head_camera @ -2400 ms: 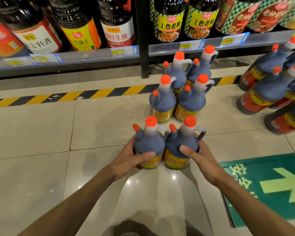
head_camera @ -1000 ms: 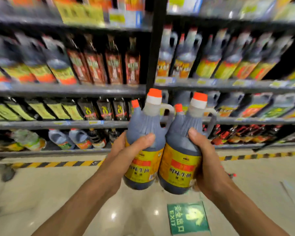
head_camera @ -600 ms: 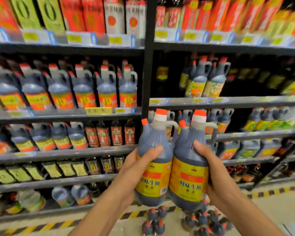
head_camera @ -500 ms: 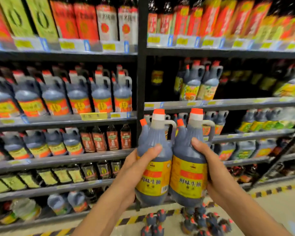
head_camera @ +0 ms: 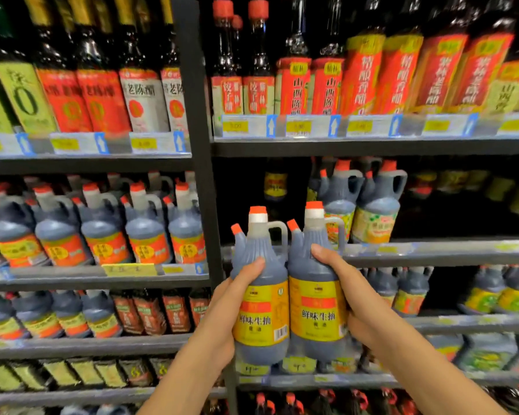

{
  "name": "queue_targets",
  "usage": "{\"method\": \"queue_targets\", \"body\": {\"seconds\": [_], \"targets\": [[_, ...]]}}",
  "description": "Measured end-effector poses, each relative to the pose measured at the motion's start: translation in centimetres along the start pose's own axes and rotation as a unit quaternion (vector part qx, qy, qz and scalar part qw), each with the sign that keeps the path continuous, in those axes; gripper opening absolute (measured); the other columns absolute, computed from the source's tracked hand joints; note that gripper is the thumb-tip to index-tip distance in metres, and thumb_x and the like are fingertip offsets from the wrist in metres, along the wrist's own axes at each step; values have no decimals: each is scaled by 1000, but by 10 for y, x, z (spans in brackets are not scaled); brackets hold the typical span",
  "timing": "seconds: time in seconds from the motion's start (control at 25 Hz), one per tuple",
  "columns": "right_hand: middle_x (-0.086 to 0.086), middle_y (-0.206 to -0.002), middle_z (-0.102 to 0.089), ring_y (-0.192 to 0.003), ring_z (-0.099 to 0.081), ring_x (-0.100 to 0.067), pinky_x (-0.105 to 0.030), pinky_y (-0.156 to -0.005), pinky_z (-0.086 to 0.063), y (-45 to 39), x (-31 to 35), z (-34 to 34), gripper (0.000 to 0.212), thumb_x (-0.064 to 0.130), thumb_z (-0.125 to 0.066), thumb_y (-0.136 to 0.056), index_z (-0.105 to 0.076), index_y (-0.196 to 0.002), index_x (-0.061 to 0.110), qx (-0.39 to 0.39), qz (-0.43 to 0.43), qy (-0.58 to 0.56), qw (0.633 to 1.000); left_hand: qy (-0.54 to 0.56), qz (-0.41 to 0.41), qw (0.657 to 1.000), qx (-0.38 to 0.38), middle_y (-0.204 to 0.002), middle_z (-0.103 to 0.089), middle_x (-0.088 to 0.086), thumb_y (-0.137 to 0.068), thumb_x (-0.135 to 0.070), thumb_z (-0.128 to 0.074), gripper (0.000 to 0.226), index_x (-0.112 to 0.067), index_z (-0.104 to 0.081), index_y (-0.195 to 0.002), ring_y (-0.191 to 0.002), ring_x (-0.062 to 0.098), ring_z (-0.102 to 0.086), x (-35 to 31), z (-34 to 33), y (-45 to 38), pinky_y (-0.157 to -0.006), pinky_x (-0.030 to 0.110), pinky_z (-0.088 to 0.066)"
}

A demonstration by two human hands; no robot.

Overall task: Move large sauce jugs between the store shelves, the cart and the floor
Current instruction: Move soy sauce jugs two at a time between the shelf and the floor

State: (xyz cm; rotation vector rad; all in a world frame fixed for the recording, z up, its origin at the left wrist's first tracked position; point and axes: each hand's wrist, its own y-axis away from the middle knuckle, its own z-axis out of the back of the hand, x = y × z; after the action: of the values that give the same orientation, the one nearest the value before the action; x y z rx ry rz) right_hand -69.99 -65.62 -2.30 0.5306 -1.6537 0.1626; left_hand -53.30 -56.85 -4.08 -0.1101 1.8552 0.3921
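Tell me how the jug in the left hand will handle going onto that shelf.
The left jug looks full of dark sauce, so probably heavy. The left hand grips its smooth label, which may slip. Tall and narrow-necked, it could tip on the shelf.

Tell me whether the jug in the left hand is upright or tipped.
Upright: the jug in the left hand has its orange cap straight above its label.

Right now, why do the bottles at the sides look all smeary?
Head view: the two held jugs are fairly sharp; the shelf jugs at left and far-right bottles are motion-blurred; the wide lens bends the shelf post.
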Motion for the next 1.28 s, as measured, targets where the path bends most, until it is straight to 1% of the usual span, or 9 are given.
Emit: {"method": "queue_targets", "body": {"seconds": [0.16,0.24,0.52,0.72,0.92,1.0,1.08,1.16,1.28], "targets": [[-12,-104,-79,-93,-77,-33,-47,-85,-60,-57,16,16,37,48,-67,-89,-75,-114,22,31,-26,1,999,1,2,998,-61,-107,-78,11,-80,-49,-70,45,-25,-73,-118,-96,31,-76,-15,-16,-45,-88,48,-57],[-12,-103,-79,-92,-77,-33,-46,-83,-60,-76,21,19,37,47,-66,-90,-76,-114,20,48,-30,5,998,3,9,997,-73,-107,-78,13,-81,-50,-71,47,-23,-73,-119,-98,33,-75,-24,-19,-62,-94,52,-56],[-14,-98,-80,-87,-78,-33,-45,-80,-61,-120,42,12,39,48,-70,-88,-77,-109,17,51,-15,1,999,-3,1,995,-97,-99,-79,14,-76,-53,-76,50,-17,-76,-110,-93,33,-76,-55,-19,-107,-94,53,-57],[-16,-96,-79,-89,-77,-36,-53,-90,-60,-142,47,5,42,52,-70,-86,-79,-105,14,30,4,14,999,-9,-32,993,-116,-90,-80,11,-79,-51,-78,51,-14,-73,-114,-79,27,-78,-64,-19,-133,-70,39,-60],[-15,-98,-79,-93,-76,-36,-57,-95,-57,-164,50,1,56,63,-74,-77,-78,-109,16,24,20,31,999,-29,-64,985,-155,-88,-80,6,-72,-61,-81,68,-17,-66,-122,-74,23,-78,-73,-17,-159,-64,35,-59],[-14,-96,-80,-91,-77,-35,-55,-92,-59,-171,55,0,63,63,-77,-73,-74,-114,16,9,26,30,999,-29,-71,983,-164,-93,-79,7,-63,-68,-82,86,-17,-61,-129,-77,23,-78,-77,-16,-168,-62,34,-59],[-12,-93,-80,-86,-78,-32,-52,-85,-62,-177,58,-1,74,65,-78,-68,-69,-120,14,-8,36,26,999,-28,-79,982,-170,-96,-79,7,-57,-70,-81,96,-16,-57,-133,-79,23,-78,-79,-15,-176,-62,35,-60],[-9,-92,-80,-80,-78,-28,-43,-71,-62,-183,57,-5,84,68,-79,-63,-63,-125,13,-37,47,30,998,-21,-99,979,-175,-93,-79,6,-62,-65,-82,87,-17,-59,-130,-79,23,-78,-76,-15,-184,-65,37,-61],[-7,-95,-79,-84,-77,-25,-39,-68,-60,-185,47,-16,72,59,-79,-72,-59,-122,13,-70,83,18,994,-18,-140,967,-212,-100,-78,1,-48,-76,-82,91,-24,-65,-121,-92,25,-75,-68,-14,-195,-83,46,-62]]}}
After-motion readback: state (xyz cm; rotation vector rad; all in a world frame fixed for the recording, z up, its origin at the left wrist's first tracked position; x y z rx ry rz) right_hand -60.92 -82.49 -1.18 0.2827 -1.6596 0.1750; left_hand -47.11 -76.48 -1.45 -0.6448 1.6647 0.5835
